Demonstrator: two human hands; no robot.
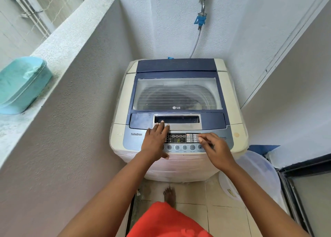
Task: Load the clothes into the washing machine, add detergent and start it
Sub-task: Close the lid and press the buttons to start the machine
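With the washing machine [179,111] at twelve o'clock, lid down, the left hand [155,141] rests flat and empty by the lid handle [177,122] while the right hand [214,148], loosely curled and empty, hovers over the control panel [179,141], where a stray finger could press the wrong button.

The washer [179,111] is showing "LG" on its lid [176,107], just below the window. Its control panel [136,138] is carrying "TurboDrum" at the left and "POWER" at the right, and the display [177,138] is glowing with an orange "F". The small button captions are reading too blurred to tell.
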